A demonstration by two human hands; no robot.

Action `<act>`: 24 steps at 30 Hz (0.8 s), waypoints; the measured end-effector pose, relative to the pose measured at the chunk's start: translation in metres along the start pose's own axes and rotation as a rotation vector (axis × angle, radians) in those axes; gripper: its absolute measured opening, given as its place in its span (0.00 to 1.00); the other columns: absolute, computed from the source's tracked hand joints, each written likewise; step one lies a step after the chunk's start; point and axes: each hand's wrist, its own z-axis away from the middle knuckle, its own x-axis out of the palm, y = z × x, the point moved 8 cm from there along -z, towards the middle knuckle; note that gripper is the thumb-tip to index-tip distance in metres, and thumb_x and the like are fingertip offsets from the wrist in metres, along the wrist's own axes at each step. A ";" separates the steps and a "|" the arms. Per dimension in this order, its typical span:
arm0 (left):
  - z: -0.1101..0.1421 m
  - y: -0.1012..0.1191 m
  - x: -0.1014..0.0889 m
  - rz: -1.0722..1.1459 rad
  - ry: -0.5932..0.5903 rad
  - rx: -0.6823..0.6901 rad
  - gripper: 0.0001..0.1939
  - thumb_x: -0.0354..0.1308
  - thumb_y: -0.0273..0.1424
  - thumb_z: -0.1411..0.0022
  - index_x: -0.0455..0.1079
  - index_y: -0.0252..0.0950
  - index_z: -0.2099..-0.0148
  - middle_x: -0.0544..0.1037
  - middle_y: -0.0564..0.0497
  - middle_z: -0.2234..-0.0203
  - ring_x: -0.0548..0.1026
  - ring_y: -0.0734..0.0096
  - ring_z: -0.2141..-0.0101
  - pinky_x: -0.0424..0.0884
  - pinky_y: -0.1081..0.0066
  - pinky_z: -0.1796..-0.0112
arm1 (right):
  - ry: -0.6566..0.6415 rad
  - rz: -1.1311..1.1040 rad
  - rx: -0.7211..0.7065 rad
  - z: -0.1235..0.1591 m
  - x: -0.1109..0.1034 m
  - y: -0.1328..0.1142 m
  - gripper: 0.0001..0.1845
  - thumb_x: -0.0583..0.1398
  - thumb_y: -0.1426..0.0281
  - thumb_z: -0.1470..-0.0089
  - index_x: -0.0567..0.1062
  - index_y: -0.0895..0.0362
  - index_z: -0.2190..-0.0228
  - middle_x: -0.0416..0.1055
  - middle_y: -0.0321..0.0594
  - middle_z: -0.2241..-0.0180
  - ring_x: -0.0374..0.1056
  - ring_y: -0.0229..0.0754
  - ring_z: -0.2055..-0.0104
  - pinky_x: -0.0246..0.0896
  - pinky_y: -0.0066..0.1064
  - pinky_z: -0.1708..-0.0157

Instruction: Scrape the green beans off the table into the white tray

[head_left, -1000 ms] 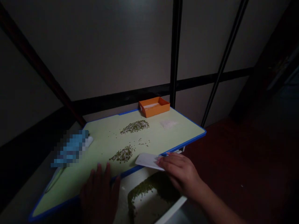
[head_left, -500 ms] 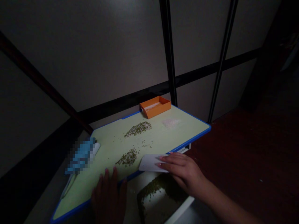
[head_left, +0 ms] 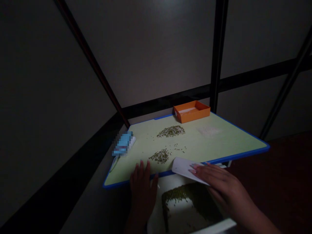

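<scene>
My right hand grips a thin, flat white scraper card at the near blue edge of the pale green tabletop. The card slants, its far end close to a small heap of green grains like mung beans, mixed with whitish bits. On the other side of that heap, my left hand rests at the edge with fingers spread and nothing in it. A larger heap of the same green grains lies farther back. Below the edge, an open white drawer holds many more green grains.
An orange open box with white grains inside stands at the back. A thin patch of pale grains lies right of the heaps. A blurred blue item and a cord sit at the left edge. Panelled walls close off the back.
My view has turned left, so the table appears farther right. The white card now slants more, its hand-side end lower. Both heaps look much the same.
</scene>
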 end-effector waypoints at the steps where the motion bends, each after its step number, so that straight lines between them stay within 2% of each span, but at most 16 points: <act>1: 0.000 0.000 0.000 0.002 -0.001 0.000 0.27 0.44 0.40 0.30 0.64 0.39 0.33 0.64 0.39 0.32 0.60 0.51 0.32 0.59 0.45 0.36 | -0.002 0.006 0.005 -0.001 0.000 0.000 0.25 0.57 0.78 0.45 0.77 0.51 0.47 0.82 0.42 0.52 0.81 0.46 0.54 0.80 0.40 0.53; 5: -0.003 0.000 -0.001 0.023 -0.004 0.006 0.28 0.43 0.41 0.30 0.64 0.38 0.33 0.64 0.39 0.32 0.60 0.50 0.32 0.59 0.45 0.36 | -0.020 0.007 0.024 -0.002 0.000 0.000 0.25 0.56 0.79 0.45 0.76 0.53 0.47 0.82 0.43 0.53 0.81 0.46 0.54 0.79 0.41 0.52; 11: -0.007 0.000 -0.001 0.064 -0.013 -0.010 0.29 0.43 0.42 0.31 0.64 0.38 0.34 0.64 0.39 0.32 0.58 0.48 0.31 0.55 0.43 0.35 | -0.130 -0.040 0.077 -0.001 0.008 0.005 0.27 0.57 0.78 0.44 0.75 0.52 0.44 0.81 0.44 0.50 0.79 0.45 0.50 0.75 0.46 0.47; 14: -0.008 0.001 -0.002 0.065 -0.015 -0.006 0.31 0.40 0.43 0.31 0.64 0.35 0.34 0.63 0.37 0.32 0.57 0.47 0.31 0.54 0.42 0.35 | -0.161 -0.050 0.109 -0.001 0.009 0.008 0.27 0.57 0.77 0.44 0.75 0.52 0.44 0.80 0.44 0.49 0.79 0.45 0.49 0.73 0.47 0.45; 19: -0.012 -0.002 0.003 0.066 -0.063 0.018 0.37 0.36 0.48 0.32 0.63 0.31 0.33 0.61 0.32 0.32 0.56 0.38 0.31 0.53 0.38 0.36 | -0.134 0.037 0.140 -0.002 0.005 0.009 0.22 0.56 0.77 0.42 0.76 0.54 0.47 0.81 0.44 0.50 0.79 0.44 0.50 0.72 0.45 0.45; 24: -0.012 0.000 0.001 0.056 -0.058 0.020 0.38 0.33 0.49 0.32 0.61 0.32 0.32 0.59 0.34 0.31 0.54 0.40 0.31 0.51 0.40 0.34 | -0.080 0.125 0.131 -0.005 -0.003 0.006 0.20 0.54 0.78 0.40 0.77 0.55 0.50 0.82 0.44 0.53 0.80 0.44 0.52 0.71 0.44 0.47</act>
